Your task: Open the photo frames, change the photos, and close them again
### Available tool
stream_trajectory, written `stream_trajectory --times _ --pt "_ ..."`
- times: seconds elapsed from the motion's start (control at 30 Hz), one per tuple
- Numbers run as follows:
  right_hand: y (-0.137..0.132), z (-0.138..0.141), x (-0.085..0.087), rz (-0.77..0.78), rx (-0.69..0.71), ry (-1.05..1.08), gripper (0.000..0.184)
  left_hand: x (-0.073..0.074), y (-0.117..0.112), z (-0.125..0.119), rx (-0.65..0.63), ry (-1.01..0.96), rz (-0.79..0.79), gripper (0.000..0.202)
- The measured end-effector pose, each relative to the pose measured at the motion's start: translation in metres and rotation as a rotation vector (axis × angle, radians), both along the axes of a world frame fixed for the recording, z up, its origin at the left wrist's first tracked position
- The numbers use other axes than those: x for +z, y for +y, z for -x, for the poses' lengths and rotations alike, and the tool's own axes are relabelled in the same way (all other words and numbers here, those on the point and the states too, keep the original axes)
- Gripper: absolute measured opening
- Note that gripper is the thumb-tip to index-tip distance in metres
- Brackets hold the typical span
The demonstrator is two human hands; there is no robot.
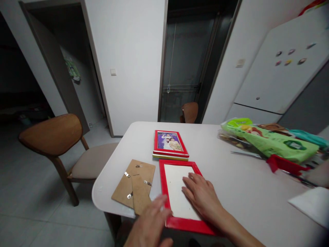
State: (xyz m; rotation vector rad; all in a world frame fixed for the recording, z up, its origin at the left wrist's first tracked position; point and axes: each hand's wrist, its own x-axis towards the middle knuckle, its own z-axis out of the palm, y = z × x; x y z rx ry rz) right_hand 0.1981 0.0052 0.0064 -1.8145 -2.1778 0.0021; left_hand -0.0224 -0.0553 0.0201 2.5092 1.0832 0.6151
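A red picture frame (183, 223) lies near the front edge of the table, with a plain white sheet (176, 188) inside its border. My right hand (202, 193) rests on the right part of that sheet, fingers stretched out and holding nothing. At the frame's lower left corner is my left hand (151, 219), somewhat blurred, its fingers apart; whether it touches the border I cannot tell. To the left lies a brown backing board (122, 190) with metal clips and a narrow stand leg (140, 193), partly behind my left hand.
Beyond the red frame sits a stack of frames, the top one holding a couple's photo (169, 141). A green bag (277, 140), a red object (285, 166) and a white item (312, 204) occupy the table's right side. A wooden chair (55, 135) stands left.
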Motion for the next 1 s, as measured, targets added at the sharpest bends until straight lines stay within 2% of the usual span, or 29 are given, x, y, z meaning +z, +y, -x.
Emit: stream_trajectory --times 0.07,0.13,0.2,0.3,0.37,0.43,0.5,0.6,0.67,0.73,0.87,1.0 --pt "-0.005 0.024 0.012 0.032 0.085 0.137 0.036 0.002 0.007 0.030 0.286 -0.007 -0.065 0.055" --pt "-0.013 0.056 0.022 0.101 0.209 0.284 0.039 0.000 0.015 0.059 0.434 0.055 0.017 0.057" --pt "-0.021 0.091 0.026 0.151 0.296 0.356 0.048 -0.007 0.021 0.081 0.444 0.077 0.088 0.059" --pt "-0.025 0.129 0.019 0.178 0.262 0.352 0.064 -0.023 0.024 0.098 0.410 0.063 0.043 0.059" --pt "-0.023 0.141 0.014 0.185 0.226 0.366 0.061 -0.032 0.025 0.103 0.403 0.055 -0.020 0.057" --pt "-0.022 0.141 0.014 0.198 0.249 0.442 0.057 -0.036 0.026 0.106 0.397 0.051 -0.079 0.056" --pt "-0.022 0.133 0.024 0.198 0.304 0.538 0.053 -0.031 0.026 0.105 0.382 0.043 -0.161 0.056" --pt "-0.029 0.108 0.048 0.137 0.341 0.588 0.047 -0.011 0.023 0.089 0.346 0.030 -0.299 0.055" --pt "-0.035 0.083 0.061 0.101 0.327 0.560 0.047 0.003 0.020 0.066 0.319 0.020 -0.349 0.054" --pt "-0.040 0.052 0.065 0.117 0.282 0.505 0.047 0.010 0.017 0.036 0.280 0.006 -0.360 0.052" --pt "-0.042 -0.010 0.047 0.264 0.114 0.393 0.049 0.001 0.017 -0.026 0.145 0.059 -0.204 0.051" --pt "-0.037 -0.039 0.022 0.322 0.062 0.316 0.052 -0.012 0.023 -0.059 0.154 0.100 -0.009 0.052"
